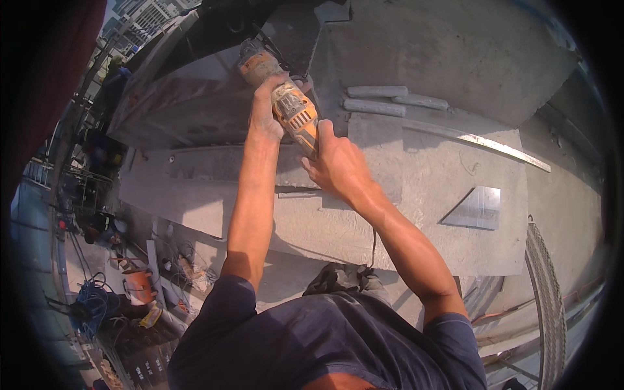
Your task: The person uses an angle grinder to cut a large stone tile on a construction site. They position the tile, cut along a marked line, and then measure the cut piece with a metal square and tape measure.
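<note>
Both my hands are closed around a dusty orange and grey angle grinder [296, 116], held up over the far part of the grey work surface [422, 188]. My left hand [265, 110] wraps the front half of its body, the fingertips showing on the far side. Lower down, my right hand [339, 159] grips the rear end. The grinder slants, its head toward the upper left; I cannot make out its disc. A dark cord [374, 247] hangs below my right forearm. Under the tool lies a long grey panel with a raised edge [214, 162].
Several grey cylinders [377, 91] lie beyond my right hand, near a long metal bar [481, 144]. A cut metal sheet piece [478, 209] rests at right. Beside the surface are a perforated strip [545, 292], an orange bucket [138, 287] and tangled blue cable [96, 300].
</note>
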{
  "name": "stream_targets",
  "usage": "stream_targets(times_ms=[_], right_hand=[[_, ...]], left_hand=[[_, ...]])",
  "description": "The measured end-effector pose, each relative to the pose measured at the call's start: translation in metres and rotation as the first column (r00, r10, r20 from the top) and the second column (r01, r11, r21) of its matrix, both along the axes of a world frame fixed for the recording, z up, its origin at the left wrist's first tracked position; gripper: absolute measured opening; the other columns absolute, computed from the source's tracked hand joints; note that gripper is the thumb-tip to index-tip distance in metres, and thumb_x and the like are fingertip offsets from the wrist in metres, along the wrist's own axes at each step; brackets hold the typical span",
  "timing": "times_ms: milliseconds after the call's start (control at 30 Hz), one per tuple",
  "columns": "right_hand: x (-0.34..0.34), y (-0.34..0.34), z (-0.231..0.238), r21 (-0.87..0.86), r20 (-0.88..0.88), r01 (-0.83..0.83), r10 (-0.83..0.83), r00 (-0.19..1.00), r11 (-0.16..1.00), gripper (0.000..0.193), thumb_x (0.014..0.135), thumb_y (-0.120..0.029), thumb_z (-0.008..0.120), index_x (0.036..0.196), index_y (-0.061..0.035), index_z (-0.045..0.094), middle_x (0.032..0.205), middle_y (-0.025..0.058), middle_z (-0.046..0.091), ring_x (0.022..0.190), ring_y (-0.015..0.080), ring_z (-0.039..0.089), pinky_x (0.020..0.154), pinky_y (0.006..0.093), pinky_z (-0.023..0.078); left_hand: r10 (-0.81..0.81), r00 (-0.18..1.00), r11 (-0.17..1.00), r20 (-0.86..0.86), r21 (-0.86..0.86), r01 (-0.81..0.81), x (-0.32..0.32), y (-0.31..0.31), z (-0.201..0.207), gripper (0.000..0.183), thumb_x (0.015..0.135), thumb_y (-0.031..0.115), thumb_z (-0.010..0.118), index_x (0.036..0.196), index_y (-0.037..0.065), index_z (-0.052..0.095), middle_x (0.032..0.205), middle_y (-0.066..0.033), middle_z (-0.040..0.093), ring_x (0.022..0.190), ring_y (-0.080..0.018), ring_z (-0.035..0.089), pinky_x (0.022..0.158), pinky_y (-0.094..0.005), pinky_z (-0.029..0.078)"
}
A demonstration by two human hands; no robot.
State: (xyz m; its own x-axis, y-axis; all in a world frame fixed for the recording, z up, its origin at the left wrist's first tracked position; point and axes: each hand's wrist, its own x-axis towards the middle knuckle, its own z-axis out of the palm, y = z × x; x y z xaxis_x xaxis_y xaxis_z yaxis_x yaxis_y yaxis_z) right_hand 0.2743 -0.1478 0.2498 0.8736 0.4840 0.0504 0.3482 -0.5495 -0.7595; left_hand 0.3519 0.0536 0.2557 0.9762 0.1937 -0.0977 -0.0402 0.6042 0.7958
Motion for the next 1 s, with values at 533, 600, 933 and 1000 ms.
stream_targets(times_ms=[533,600,933,1000], right_hand=[[0.015,-0.024,0.000,-0.050,-0.011,-0.039,0.038,0.999,0.998,0.044,0.091,-0.009,0.076,0.118,-0.0001,0.043,0.088,0.0330,0.074,0.086,0.0564,0.072,0.078,0.0615,0.057],[0.012,-0.021,0.002,-0.067,-0.051,-0.014,0.010,0.999,0.998,0.046,0.091,-0.010,0.078,0.120,-0.0004,0.043,0.089,0.0331,0.074,0.088,0.0566,0.072,0.078,0.0613,0.057],[0.011,-0.005,-0.002,0.227,-0.172,0.113,-0.074,0.982,0.967,0.054,0.090,-0.010,0.079,0.133,-0.0035,0.048,0.095,0.0304,0.075,0.093,0.0529,0.075,0.083,0.0536,0.059],[0.005,0.005,-0.004,0.379,-0.113,0.165,-0.132,0.985,0.911,0.050,0.089,-0.007,0.077,0.132,-0.0023,0.051,0.098,0.0291,0.075,0.092,0.0475,0.077,0.085,0.0482,0.060]], left_hand=[[-0.005,0.999,1.000,-0.054,0.013,0.006,0.010,-0.001,-0.012,0.065,0.102,0.034,0.076,0.146,0.000,0.043,0.124,-0.0305,0.069,0.096,-0.0353,0.077,0.085,-0.0521,0.068],[0.000,0.995,1.000,-0.104,0.007,0.000,0.005,-0.009,-0.009,0.063,0.101,0.033,0.078,0.144,0.000,0.046,0.121,-0.0289,0.071,0.098,-0.0342,0.078,0.085,-0.0516,0.068],[-0.113,0.993,0.937,0.041,0.336,0.093,-0.005,-0.011,0.033,0.057,0.098,0.036,0.084,0.135,0.000,0.060,0.115,-0.0165,0.074,0.099,-0.0232,0.077,0.090,-0.0402,0.065],[-0.167,0.985,0.887,0.050,0.444,0.128,-0.033,-0.018,0.043,0.063,0.097,0.042,0.086,0.137,-0.001,0.064,0.120,-0.0127,0.075,0.110,-0.0190,0.074,0.102,-0.0376,0.058]])
